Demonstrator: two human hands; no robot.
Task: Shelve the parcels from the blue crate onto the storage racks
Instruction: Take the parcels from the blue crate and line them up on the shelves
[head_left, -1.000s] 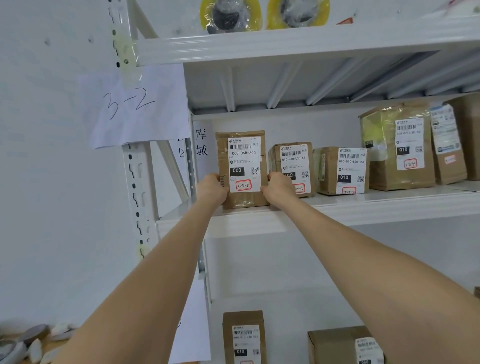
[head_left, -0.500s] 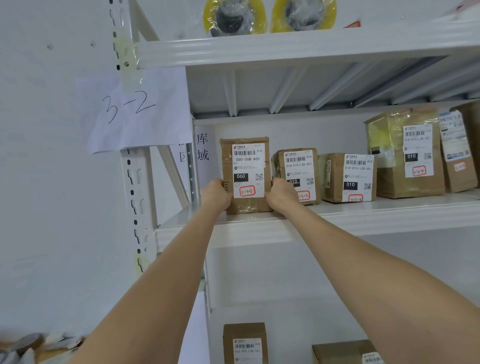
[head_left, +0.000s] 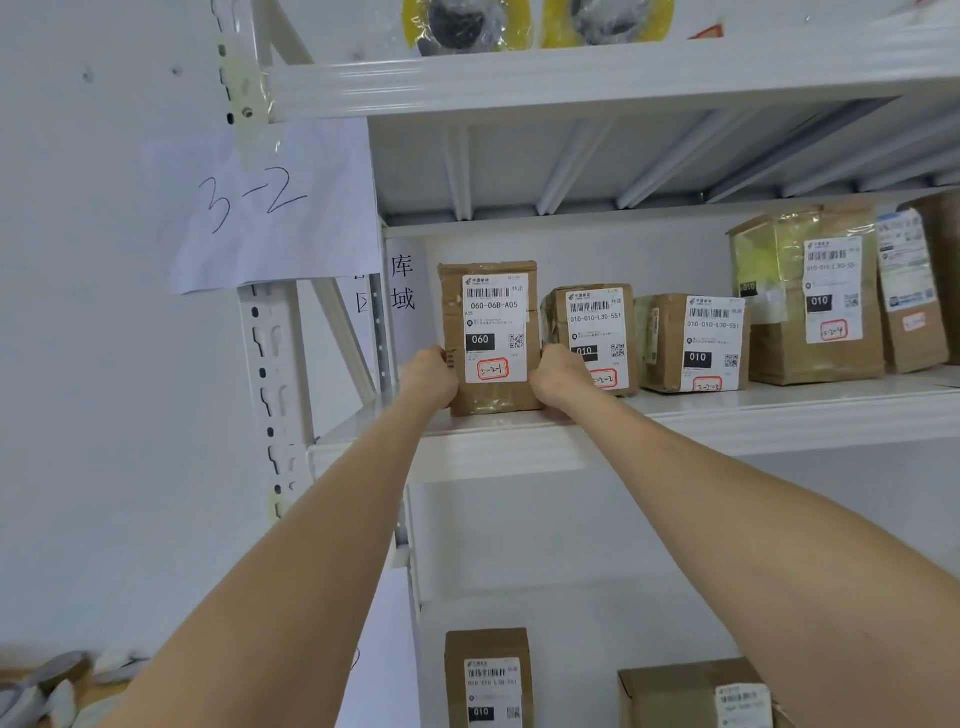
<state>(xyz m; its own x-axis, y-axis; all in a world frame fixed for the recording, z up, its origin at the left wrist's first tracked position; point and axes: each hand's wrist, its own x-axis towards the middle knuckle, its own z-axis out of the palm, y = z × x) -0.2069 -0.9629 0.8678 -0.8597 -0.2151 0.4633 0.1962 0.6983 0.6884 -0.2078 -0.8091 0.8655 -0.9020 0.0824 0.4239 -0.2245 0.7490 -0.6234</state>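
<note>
A brown cardboard parcel with a white label reading 060-06B-A05 stands upright at the left end of the white rack shelf. My left hand grips its lower left edge. My right hand grips its lower right edge. The parcel's base rests on the shelf. The blue crate is out of view.
Three labelled parcels line the same shelf to the right, the nearest almost touching my right hand. A paper sign "3-2" hangs on the rack post. Tape rolls sit on the upper shelf; parcels stand below.
Both hands keep hold of the parcel, which has slid slightly deeper onto the shelf. The view has tilted a little, so the racks sit lower in frame.
</note>
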